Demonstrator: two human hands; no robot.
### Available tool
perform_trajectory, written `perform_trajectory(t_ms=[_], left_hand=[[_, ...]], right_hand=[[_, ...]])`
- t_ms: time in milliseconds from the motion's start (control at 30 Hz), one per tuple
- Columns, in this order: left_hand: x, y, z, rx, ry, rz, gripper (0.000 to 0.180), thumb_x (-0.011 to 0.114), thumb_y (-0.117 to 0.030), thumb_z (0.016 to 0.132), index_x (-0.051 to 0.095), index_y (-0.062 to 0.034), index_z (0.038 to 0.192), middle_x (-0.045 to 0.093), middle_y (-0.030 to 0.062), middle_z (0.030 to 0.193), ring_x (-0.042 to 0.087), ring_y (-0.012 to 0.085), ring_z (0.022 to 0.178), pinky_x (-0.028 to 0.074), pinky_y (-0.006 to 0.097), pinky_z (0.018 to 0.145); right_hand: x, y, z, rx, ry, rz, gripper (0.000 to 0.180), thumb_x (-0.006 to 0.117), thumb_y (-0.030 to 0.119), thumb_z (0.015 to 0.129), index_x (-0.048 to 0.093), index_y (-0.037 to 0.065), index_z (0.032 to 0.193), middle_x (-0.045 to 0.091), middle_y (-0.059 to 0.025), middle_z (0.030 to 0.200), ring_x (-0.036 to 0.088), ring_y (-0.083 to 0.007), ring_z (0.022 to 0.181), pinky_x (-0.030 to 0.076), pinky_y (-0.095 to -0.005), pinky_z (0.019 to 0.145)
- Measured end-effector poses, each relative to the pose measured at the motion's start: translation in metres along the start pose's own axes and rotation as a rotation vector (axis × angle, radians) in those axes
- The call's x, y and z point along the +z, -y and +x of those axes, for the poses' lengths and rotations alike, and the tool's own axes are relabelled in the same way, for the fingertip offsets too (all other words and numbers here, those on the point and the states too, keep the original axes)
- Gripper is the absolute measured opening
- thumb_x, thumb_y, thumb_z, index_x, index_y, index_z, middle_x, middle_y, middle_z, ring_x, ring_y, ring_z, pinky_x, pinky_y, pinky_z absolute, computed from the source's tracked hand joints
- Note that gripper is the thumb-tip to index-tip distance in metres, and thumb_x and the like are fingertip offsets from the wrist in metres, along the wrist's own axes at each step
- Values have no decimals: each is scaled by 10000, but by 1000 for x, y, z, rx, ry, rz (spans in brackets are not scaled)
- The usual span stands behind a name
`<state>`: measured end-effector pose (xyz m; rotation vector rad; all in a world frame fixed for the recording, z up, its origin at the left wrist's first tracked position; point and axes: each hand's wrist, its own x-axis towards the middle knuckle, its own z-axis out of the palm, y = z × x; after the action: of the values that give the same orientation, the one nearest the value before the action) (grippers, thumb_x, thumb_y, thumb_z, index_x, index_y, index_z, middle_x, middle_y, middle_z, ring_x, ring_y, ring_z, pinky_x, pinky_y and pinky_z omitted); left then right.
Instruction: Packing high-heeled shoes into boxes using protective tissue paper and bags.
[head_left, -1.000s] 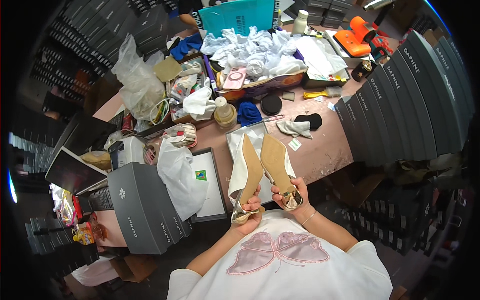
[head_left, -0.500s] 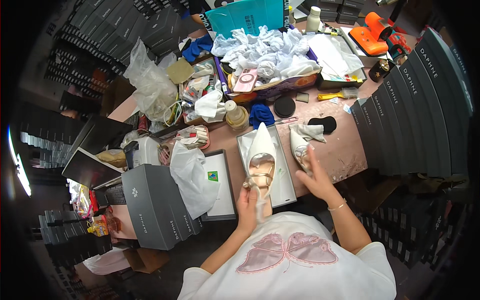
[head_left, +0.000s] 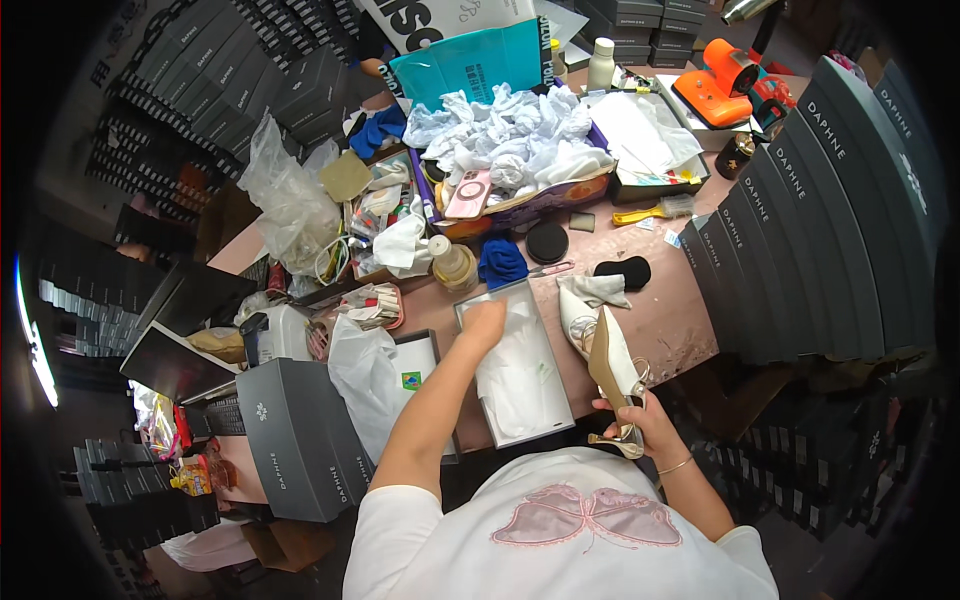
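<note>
My right hand (head_left: 648,422) is closed around the heel end of a white pointed high-heeled shoe (head_left: 617,362), tilted so its tan sole and gold heel show. Its mate, another white pointed shoe (head_left: 574,318), lies behind it on the table, partly covered by the held one. My left hand (head_left: 484,325) is curled closed at the far left part of an open grey shoebox (head_left: 548,435), touching the white tissue paper (head_left: 522,385) inside. The fingertips are hidden, so what they hold, if anything, does not show.
A grey box lid (head_left: 447,445) lies left of the shoebox, under white paper (head_left: 362,375). Beyond stand a glue bottle (head_left: 453,265), a blue cloth (head_left: 502,262), a black round tin (head_left: 547,243) and a carton of crumpled paper (head_left: 530,205). Stacked grey shoeboxes (head_left: 800,215) rise at right.
The shoe in my left hand over the box is now in my right hand, turned sole-out at the right. My left hand has reached forward into the box's far left part.
</note>
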<state>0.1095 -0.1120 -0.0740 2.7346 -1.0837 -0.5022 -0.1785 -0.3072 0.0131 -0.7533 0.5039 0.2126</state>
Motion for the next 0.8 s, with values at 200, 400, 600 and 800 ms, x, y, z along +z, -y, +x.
perform_trajectory(t_ms=[200,400,600,800], left_hand=[[-84,-47,-58,169,-434,-383,195,519,-74,811,581,6,978,597,245,1037,577,405,986,466,439,836],[-87,-92,-145,223,-789,-671,129,614,-78,834,587,1,933,573,157,923,592,272,861,476,354,772],[39,-59,-234,-459,-737,-1267,217,697,-6,800,502,-47,886,497,-2,773,448,72,655,404,226,593],[-13,-27,-260,-74,-645,-408,541,637,0,726,514,-40,1251,502,170,1161,533,345,1021,444,390,877]], right_hand=[[9,46,-18,-125,237,-61,568,597,137,763,451,-66,1273,601,-235,1146,653,-168,635,552,-247,573],[58,72,-9,181,493,-140,586,537,181,884,289,-20,1375,534,-153,1053,676,-229,797,547,-267,503],[97,-30,55,-193,231,-701,675,629,145,837,272,33,1398,549,-135,1126,621,-145,741,508,-269,650],[140,-92,32,-278,384,-1228,698,631,211,832,267,-25,1380,512,-260,1196,531,-358,1112,409,-381,963]])
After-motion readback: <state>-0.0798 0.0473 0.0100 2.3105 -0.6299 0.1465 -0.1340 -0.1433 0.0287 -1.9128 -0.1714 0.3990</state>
